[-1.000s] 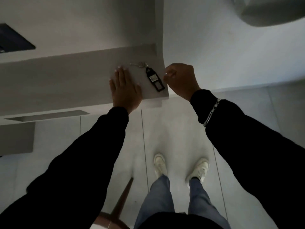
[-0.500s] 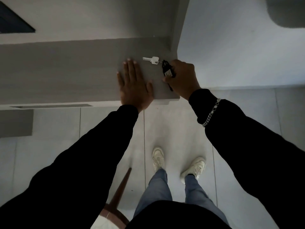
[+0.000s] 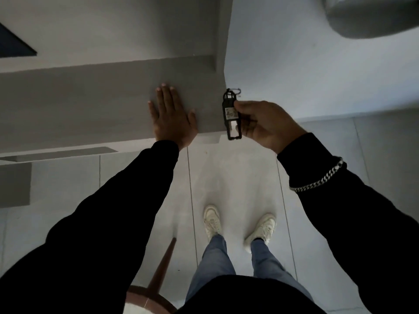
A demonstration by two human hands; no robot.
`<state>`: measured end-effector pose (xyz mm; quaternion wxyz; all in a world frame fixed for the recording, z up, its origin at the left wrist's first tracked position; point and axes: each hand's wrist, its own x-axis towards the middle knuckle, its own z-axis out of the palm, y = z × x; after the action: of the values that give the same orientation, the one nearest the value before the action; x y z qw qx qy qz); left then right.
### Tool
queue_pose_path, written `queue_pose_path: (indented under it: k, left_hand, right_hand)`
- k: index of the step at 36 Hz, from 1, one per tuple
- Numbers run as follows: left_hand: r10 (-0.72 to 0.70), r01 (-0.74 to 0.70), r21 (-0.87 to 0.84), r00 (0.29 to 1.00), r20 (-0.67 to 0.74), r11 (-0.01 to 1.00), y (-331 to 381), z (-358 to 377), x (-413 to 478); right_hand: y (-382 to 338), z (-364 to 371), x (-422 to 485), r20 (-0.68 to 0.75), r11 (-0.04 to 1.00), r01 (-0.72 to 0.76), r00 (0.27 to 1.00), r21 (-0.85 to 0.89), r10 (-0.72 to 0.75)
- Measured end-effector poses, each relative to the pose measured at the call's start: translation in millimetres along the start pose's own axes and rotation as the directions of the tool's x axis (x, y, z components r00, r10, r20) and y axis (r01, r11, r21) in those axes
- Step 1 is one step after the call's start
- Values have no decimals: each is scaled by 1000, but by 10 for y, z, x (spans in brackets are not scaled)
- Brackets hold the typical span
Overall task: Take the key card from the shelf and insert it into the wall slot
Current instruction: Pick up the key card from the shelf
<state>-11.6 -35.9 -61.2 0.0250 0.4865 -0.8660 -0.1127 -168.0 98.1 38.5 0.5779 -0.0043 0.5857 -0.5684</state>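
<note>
The key card (image 3: 231, 114) is a black tag with a white numbered label and a metal ring at its top end. My right hand (image 3: 266, 124) pinches it by its right side and holds it upright, off the grey shelf (image 3: 90, 103), just past the shelf's right end. My left hand (image 3: 172, 117) lies flat, palm down, fingers spread, on the shelf near its front edge. No wall slot is visible in the head view.
A white wall (image 3: 306, 71) runs behind and to the right of the shelf. Pale floor tiles (image 3: 238, 177) lie below, with my two white shoes (image 3: 238, 225). A brown wooden stool (image 3: 156, 288) stands at the bottom left of my legs. A grey rounded object (image 3: 374, 17) hangs at top right.
My right hand closed on the key card where it lay on the shelf and lifted it off, to the right. My left hand stayed flat on the shelf.
</note>
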Motion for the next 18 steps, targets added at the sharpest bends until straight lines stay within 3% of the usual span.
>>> queue_pose_path:
  k: [5, 10, 14, 18]
  left_hand:
    - [23, 10, -190, 985, 171, 982, 241, -329, 104]
    - [207, -198, -380, 978, -16, 904, 915, -721, -289]
    - [349, -369, -463, 928, -131, 806, 1541, -770, -774]
    - [380, -400, -569, 911, -161, 718, 2307, -809, -1202]
  right_hand:
    - [56, -278, -549, 13, 996, 78, 997, 34, -79]
    - [52, -623, -1162, -2, 973, 223, 975, -62, -223]
    - [107, -1010, -1661, -35, 941, 323, 944, -100, -328]
    - [234, -1607, -2108, -85, 915, 392, 912, -99, -400]
